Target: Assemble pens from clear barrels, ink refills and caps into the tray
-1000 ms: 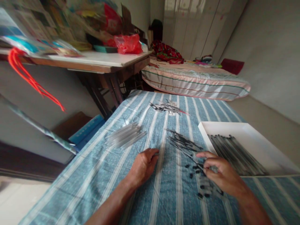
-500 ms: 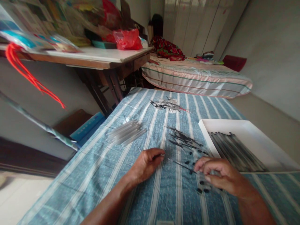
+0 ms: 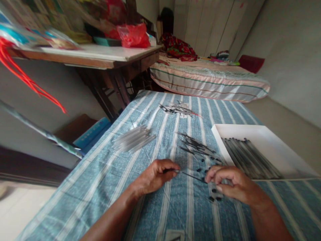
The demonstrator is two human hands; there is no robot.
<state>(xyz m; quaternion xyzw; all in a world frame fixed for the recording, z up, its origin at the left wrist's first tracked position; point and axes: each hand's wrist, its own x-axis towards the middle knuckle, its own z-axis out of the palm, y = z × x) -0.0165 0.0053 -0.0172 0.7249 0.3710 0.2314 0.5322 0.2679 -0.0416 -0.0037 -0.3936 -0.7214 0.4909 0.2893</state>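
My left hand [image 3: 156, 175] is closed in a pinch, with a small pale tip [image 3: 177, 171] showing at its fingertips; the rest of what it holds is hidden. In my right hand [image 3: 229, 182], thumb and fingers pinch the near end of a thin black rod [image 3: 192, 175]. The rod's far end reaches the left fingertips; whether it goes inside the pale piece I cannot tell. Small black caps [image 3: 214, 190] lie under and around my right hand. Just beyond is a loose pile of thin black rods [image 3: 194, 144].
Translucent tubes [image 3: 134, 138] lie bundled at the left. A white box [image 3: 281, 147] on the right holds several dark sticks [image 3: 248, 157]. Farther back sits a pile of thin pieces [image 3: 177, 108]. All rest on a striped blue cloth [image 3: 120, 197]. A desk [image 3: 100, 55] and a bed [image 3: 208, 78] stand beyond.
My hands have come closer together, closing the gap between the left fingertips and the rod's tip. The whole view has shifted slightly.
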